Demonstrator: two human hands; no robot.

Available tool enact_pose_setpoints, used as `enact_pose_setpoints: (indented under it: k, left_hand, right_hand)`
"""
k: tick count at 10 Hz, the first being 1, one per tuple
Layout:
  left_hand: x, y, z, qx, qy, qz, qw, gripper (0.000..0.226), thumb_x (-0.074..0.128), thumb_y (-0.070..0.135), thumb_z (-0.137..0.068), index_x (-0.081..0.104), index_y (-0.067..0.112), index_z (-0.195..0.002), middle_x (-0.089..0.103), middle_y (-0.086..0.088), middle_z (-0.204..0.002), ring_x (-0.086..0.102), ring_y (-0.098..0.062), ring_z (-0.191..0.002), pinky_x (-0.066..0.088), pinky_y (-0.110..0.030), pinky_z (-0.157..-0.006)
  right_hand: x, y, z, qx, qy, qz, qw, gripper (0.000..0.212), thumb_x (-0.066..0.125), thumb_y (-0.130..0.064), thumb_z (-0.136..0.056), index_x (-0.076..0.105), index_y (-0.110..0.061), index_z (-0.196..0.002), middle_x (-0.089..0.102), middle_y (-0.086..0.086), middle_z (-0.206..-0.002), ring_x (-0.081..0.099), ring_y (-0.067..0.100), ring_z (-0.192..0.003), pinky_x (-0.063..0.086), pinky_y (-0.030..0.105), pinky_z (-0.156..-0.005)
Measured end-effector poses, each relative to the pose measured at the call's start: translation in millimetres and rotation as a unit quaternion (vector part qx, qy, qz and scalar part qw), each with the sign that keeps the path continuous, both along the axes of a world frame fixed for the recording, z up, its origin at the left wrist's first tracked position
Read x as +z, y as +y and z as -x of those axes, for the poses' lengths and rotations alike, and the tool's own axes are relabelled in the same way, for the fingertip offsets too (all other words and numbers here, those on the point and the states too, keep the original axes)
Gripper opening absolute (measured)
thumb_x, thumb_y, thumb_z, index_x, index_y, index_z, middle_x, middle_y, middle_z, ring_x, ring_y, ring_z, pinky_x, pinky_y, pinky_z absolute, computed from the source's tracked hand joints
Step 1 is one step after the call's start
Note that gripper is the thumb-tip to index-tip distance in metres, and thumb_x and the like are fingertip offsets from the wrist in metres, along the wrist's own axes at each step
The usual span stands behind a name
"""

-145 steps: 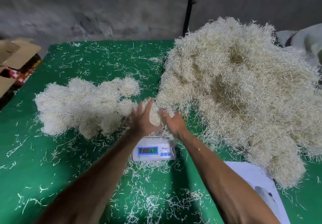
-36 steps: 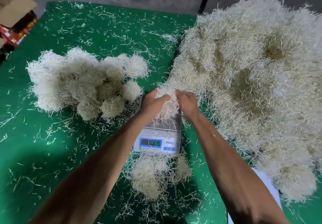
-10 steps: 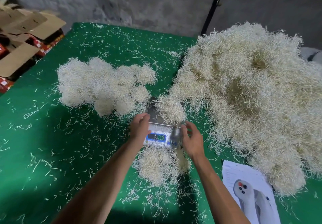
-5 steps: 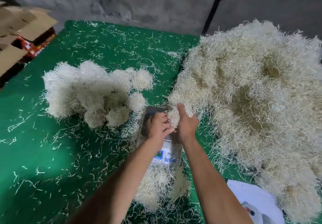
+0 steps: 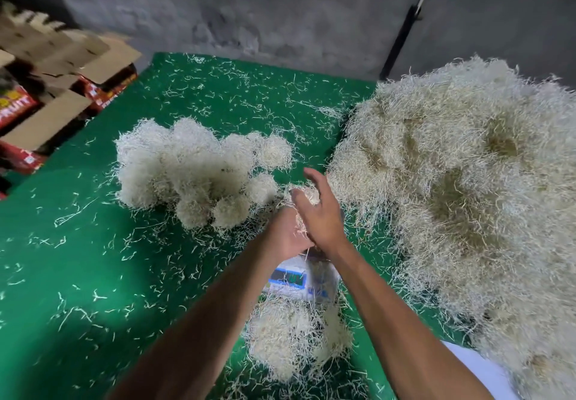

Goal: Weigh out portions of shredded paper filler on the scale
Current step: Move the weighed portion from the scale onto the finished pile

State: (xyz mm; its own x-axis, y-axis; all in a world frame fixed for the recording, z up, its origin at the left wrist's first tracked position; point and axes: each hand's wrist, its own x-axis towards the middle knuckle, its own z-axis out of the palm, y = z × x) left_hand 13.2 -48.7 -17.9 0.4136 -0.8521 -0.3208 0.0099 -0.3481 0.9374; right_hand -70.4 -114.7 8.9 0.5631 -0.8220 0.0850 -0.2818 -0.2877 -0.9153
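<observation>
A small clump of shredded paper (image 5: 311, 194) is held between both hands just above the far end of the scale (image 5: 297, 278). My left hand (image 5: 285, 239) cups and grips the clump from below and is largely covered by my right hand (image 5: 322, 215), which presses on it with fairly straight fingers. The scale's blue display shows beneath my wrists; its platform is hidden. A huge loose pile of filler (image 5: 467, 200) lies to the right. Rounded portions (image 5: 193, 169) sit clustered to the left. A smaller heap (image 5: 296, 337) lies in front of the scale.
The green table (image 5: 78, 275) is strewn with loose paper strands. Open cardboard boxes (image 5: 46, 88) stand off the left edge. A white printed sheet (image 5: 473, 371) lies at the near right. A grey wall and a dark pole (image 5: 402, 35) stand behind.
Both hands have lifted slightly off the scale with the clump between them, my right hand now lying over the left. The camera has tilted up and left.
</observation>
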Motion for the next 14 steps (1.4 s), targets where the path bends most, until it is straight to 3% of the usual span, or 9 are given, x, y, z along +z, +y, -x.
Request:
enact_pose_setpoints:
  k: [1,2,3,5,7,10,11,12,14]
  left_hand:
    - [30,15,-3,0.187,0.205,0.032,0.96,0.037,0.031,0.03,-0.111,0.068,0.028,-0.106,0.068,0.014,-0.091,0.066,0.005,-0.085,0.056,-0.019,-0.079]
    - [22,14,13,0.156,0.124,0.155,0.968,0.051,0.052,0.004,-0.103,0.081,0.034,-0.074,0.066,0.011,-0.087,0.066,0.004,-0.081,0.05,-0.012,-0.075]
    - [45,32,12,0.1,-0.053,0.185,0.976,0.03,0.065,0.011,-0.097,0.064,0.011,-0.128,0.064,-0.005,-0.117,0.057,-0.012,-0.113,0.04,-0.018,-0.093]
    - [51,27,-6,0.066,0.341,0.038,0.937,0.054,0.056,0.056,-0.089,0.061,0.01,-0.115,0.072,-0.011,-0.102,0.072,-0.028,-0.093,0.06,-0.038,-0.077]
    - [61,24,8,0.142,0.492,0.047,0.858,0.042,0.063,0.055,-0.093,0.069,0.014,-0.095,0.07,-0.009,-0.083,0.067,-0.025,-0.07,0.058,-0.037,-0.069]
    - [45,57,-36,0.22,0.53,0.179,0.799,0.059,0.06,0.059,-0.088,0.062,0.022,-0.134,0.064,0.001,-0.138,0.054,-0.018,-0.131,0.05,-0.042,-0.097]
    - [30,60,-38,0.285,0.564,0.178,0.754,0.063,0.054,0.059,-0.092,0.06,0.013,-0.133,0.065,-0.007,-0.135,0.063,-0.027,-0.122,0.051,-0.046,-0.102]
    - [21,62,-35,0.316,0.547,0.125,0.765,0.059,0.048,0.056,-0.098,0.058,0.01,-0.133,0.067,-0.011,-0.13,0.063,-0.027,-0.119,0.048,-0.044,-0.104]
    - [-2,61,-18,0.3,0.534,0.054,0.788,0.049,0.044,0.048,-0.103,0.057,0.008,-0.129,0.069,-0.012,-0.118,0.061,-0.025,-0.112,0.041,-0.044,-0.108]
  right_hand:
    - [1,28,-4,0.065,0.015,0.069,0.995,0.039,0.057,-0.026,-0.099,0.062,-0.025,-0.137,0.052,-0.013,-0.149,0.047,0.006,-0.138,0.026,0.019,-0.119]
    - [6,51,-12,0.074,0.0,0.128,0.989,0.044,0.042,-0.048,-0.102,0.063,-0.033,-0.136,0.046,-0.024,-0.15,0.037,-0.016,-0.136,0.018,0.004,-0.111]
    - [20,44,-11,0.063,0.018,0.145,0.987,0.046,0.044,-0.056,-0.105,0.059,-0.032,-0.142,0.052,-0.016,-0.15,0.044,-0.006,-0.137,0.033,0.02,-0.115]
    - [52,16,-22,0.023,-0.003,0.32,0.947,0.036,0.054,-0.026,-0.107,0.067,-0.007,-0.079,0.059,0.001,-0.067,0.055,0.019,-0.052,0.049,0.035,-0.047]
    - [112,-11,-72,-0.084,-0.086,0.381,0.917,0.045,0.032,-0.041,-0.106,0.057,-0.014,-0.08,0.053,-0.002,-0.075,0.048,0.016,-0.062,0.039,0.028,-0.052]
    - [126,-13,-127,-0.144,-0.23,0.257,0.927,0.031,0.031,-0.031,-0.105,0.045,-0.015,-0.128,0.054,0.001,-0.109,0.055,0.013,-0.093,0.049,0.034,-0.082]
    - [101,-11,-147,-0.093,-0.08,0.248,0.961,0.047,0.035,-0.041,-0.108,0.038,-0.015,-0.147,0.044,0.005,-0.148,0.045,0.019,-0.135,0.035,0.052,-0.117]
    - [34,1,-132,0.073,0.342,0.118,0.929,0.06,0.037,-0.056,-0.104,0.038,-0.02,-0.152,0.015,0.006,-0.169,0.026,0.04,-0.151,0.015,0.068,-0.12]
    - [-16,15,-60,0.061,0.305,0.063,0.948,0.029,0.044,-0.038,-0.107,0.061,-0.015,-0.111,0.07,0.009,-0.1,0.068,0.029,-0.092,0.056,0.039,-0.086]
